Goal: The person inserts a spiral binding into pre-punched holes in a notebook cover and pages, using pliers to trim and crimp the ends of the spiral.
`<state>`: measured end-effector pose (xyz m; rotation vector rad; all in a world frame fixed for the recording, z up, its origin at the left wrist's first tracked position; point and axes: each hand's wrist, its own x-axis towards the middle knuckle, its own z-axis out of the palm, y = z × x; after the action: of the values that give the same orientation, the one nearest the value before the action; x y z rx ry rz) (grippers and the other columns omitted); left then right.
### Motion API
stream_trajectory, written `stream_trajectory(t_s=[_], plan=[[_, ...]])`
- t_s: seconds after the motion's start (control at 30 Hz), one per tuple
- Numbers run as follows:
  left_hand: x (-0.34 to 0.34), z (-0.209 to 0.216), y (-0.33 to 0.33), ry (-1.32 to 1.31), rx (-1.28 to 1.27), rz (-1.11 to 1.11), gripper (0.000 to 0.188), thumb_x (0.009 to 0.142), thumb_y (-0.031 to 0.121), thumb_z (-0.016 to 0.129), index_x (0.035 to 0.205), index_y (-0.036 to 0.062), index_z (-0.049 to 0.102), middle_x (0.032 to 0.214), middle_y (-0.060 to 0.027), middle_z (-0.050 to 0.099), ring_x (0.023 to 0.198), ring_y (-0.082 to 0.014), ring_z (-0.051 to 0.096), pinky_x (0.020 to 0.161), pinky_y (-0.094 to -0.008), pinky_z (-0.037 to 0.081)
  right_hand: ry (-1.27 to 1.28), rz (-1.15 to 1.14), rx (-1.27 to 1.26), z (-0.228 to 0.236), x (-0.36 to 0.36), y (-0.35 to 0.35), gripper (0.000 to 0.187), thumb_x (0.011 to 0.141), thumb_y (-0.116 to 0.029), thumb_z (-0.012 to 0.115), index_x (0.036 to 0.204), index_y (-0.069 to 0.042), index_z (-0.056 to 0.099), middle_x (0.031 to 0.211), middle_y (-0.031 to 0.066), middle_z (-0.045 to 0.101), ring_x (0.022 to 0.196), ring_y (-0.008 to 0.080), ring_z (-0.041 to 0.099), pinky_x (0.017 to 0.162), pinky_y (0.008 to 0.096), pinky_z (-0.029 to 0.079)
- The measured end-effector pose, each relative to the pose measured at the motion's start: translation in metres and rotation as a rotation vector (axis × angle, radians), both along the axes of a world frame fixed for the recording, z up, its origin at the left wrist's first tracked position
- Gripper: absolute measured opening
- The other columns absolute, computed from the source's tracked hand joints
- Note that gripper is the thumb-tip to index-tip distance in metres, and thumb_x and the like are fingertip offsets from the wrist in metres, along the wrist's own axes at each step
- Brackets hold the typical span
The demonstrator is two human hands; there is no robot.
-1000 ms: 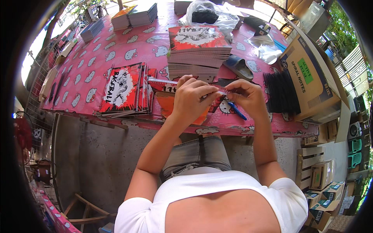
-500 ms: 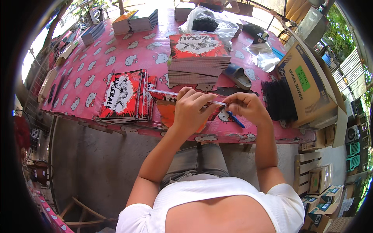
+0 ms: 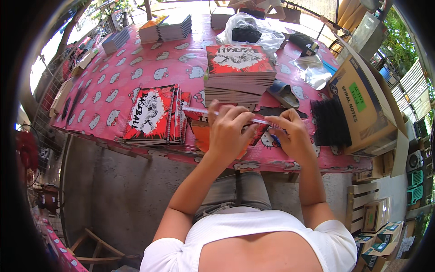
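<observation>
On your left, a pile of red books lies flat on the table, maybe to keep it in easy reach. Next, at the table's near side, your left hand pinches a book by its pale edge, likely to keep it still. Behind sits a tall stack. Your right hand curls its fingers at the edge's right end; I can't tell if they pinch. Farther right, black coils stand beside a box.

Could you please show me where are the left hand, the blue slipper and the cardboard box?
Left hand [image 3: 228,130]: head view, back of the hand.
Blue slipper [image 3: 279,88]: head view, on its strap.
Cardboard box [image 3: 364,109]: head view, large printed side.
</observation>
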<state>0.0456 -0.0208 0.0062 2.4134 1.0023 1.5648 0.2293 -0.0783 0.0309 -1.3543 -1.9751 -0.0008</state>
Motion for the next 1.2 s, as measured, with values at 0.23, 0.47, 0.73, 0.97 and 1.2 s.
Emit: stream_trajectory(t_s=[0.23, 0.47, 0.73, 0.97, 1.2], plan=[[-0.004, -0.013, 0.006, 0.012, -0.045, -0.012, 0.017, 0.066, 0.022, 0.077, 0.075, 0.0115, 0.068, 0.074, 0.0008, 0.065, 0.079, -0.0189, 0.058, 0.092, -0.0382, 0.036, 0.200, -0.083, -0.028, -0.005, -0.014, 0.001, 0.020, 0.081, -0.006, 0.063, 0.100, -0.003, 0.061, 0.080, 0.0100, 0.055, 0.070, 0.0251, 0.058, 0.060, 0.0359, 0.045], [-0.003, -0.014, 0.008, -0.017, -0.004, -0.007, 0.017, 0.064, 0.021, 0.078, 0.074, 0.0108, 0.068, 0.074, 0.0009, 0.065, 0.076, -0.0184, 0.056, 0.085, -0.0343, 0.037, 0.146, -0.047, -0.020, -0.005, -0.015, 0.002, 0.014, 0.081, -0.013, 0.066, 0.090, -0.004, 0.058, 0.080, 0.0093, 0.056, 0.071, 0.0299, 0.058, 0.060, 0.0376, 0.045], [-0.003, -0.014, 0.005, -0.016, -0.017, -0.033, 0.017, 0.063, 0.020, 0.078, 0.075, 0.0119, 0.069, 0.074, 0.0008, 0.066, 0.076, -0.0172, 0.057, 0.084, -0.0328, 0.037, 0.191, -0.001, -0.061, -0.004, -0.012, 0.006, 0.015, 0.079, -0.013, 0.067, 0.087, -0.004, 0.058, 0.082, 0.0098, 0.056, 0.075, 0.0310, 0.058, 0.061, 0.0398, 0.046], [-0.007, -0.013, 0.004, 0.001, -0.071, -0.015, 0.024, 0.062, 0.019, 0.077, 0.084, 0.0127, 0.069, 0.074, 0.0003, 0.064, 0.078, -0.0191, 0.056, 0.089, -0.0365, 0.036, 0.063, -0.077, 0.025, -0.009, -0.019, 0.010, 0.015, 0.081, -0.018, 0.066, 0.086, -0.005, 0.058, 0.077, 0.0099, 0.056, 0.069, 0.0314, 0.059, 0.058, 0.0404, 0.046], [-0.006, -0.014, 0.004, -0.014, -0.042, -0.011, 0.033, 0.062, 0.022, 0.078, 0.092, 0.0126, 0.069, 0.075, 0.0006, 0.066, 0.072, -0.0180, 0.056, 0.084, -0.0340, 0.038, 0.093, -0.036, -0.007, 0.002, -0.027, 0.006, 0.011, 0.081, -0.013, 0.065, 0.082, -0.003, 0.060, 0.076, 0.0115, 0.055, 0.072, 0.0314, 0.059, 0.060, 0.0402, 0.046]])
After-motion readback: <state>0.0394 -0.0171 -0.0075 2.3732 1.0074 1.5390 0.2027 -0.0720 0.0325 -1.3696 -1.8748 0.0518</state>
